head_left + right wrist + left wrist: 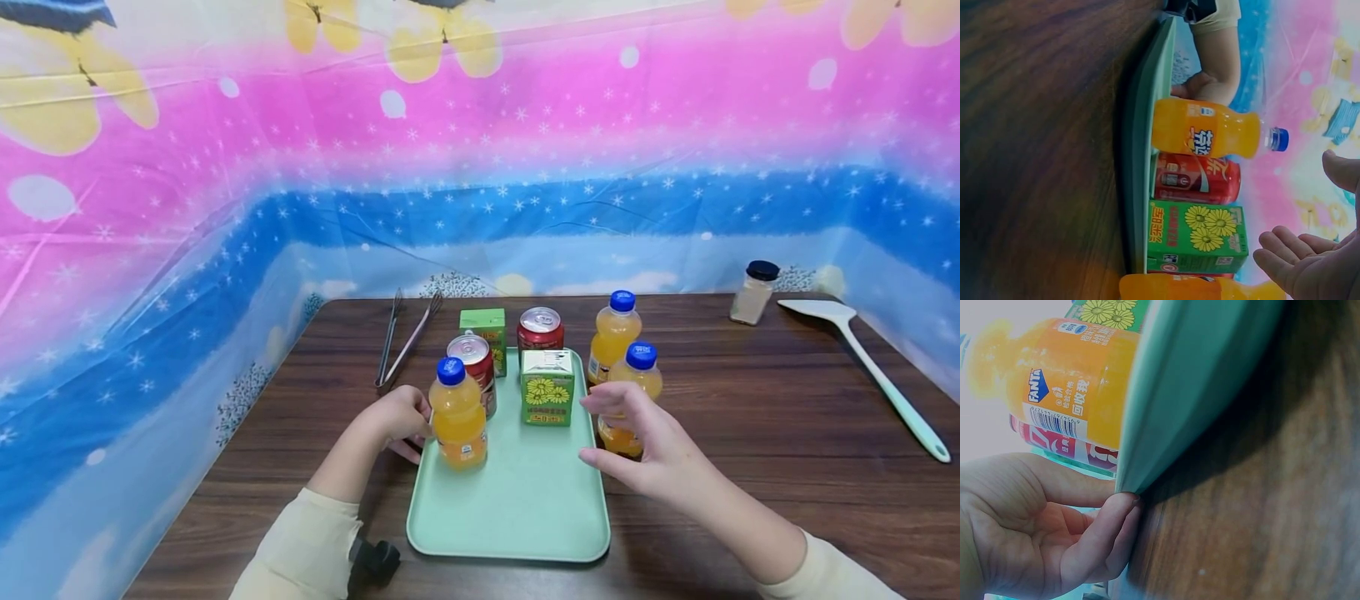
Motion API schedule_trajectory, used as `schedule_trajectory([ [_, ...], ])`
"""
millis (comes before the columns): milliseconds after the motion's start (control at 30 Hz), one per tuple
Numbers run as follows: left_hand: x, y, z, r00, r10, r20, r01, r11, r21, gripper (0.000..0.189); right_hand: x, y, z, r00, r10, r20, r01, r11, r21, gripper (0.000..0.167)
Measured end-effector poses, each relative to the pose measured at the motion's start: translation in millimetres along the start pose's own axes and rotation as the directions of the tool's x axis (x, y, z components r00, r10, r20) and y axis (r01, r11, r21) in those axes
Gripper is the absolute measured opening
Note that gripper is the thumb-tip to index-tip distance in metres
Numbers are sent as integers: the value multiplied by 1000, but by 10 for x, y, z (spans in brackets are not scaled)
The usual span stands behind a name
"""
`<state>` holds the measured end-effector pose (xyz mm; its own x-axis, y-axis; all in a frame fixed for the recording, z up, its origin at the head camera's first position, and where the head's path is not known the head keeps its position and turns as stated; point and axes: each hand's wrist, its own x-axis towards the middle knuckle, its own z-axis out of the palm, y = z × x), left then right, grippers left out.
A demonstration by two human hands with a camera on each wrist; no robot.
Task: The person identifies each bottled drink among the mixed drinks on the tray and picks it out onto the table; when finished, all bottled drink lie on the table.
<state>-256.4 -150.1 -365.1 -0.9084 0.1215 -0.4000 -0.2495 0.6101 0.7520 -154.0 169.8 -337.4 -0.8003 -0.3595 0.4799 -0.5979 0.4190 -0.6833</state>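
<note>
My left hand (397,421) pinches the left rim of a pale green tray (517,508) between thumb and fingers, as the left wrist view shows. Just inside that rim stands an orange Fanta bottle (459,421) with a blue cap. A red soda can (480,367) is right behind it, and a green drink carton (547,390) with yellow flowers stands towards the tray's right side. Over the right rim hovers my right hand (660,450), thumb and fingers spread apart, holding nothing. It partly covers the nearer of two more orange soda bottles (641,379) beside the tray.
At the tray's far end are another green carton (483,321) and another red can (540,325). Metal tongs (397,358) lie behind on the left. A black-lidded jar (752,293) and a pale spatula (873,367) occupy the right side. Patterned cloth surrounds the wooden table (750,392).
</note>
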Motion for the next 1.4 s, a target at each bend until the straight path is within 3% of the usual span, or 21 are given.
schedule_trajectory([
  [567,-14,9,-16,1000,-18,-5,18,1000,0,18,27,6,50,1000,22,21,-23,998,52,53],
  [1400,1,-2,-12,1000,-19,1,19,1000,-5,18,279,-73,324,995,54,87,-63,993,101,60],
])
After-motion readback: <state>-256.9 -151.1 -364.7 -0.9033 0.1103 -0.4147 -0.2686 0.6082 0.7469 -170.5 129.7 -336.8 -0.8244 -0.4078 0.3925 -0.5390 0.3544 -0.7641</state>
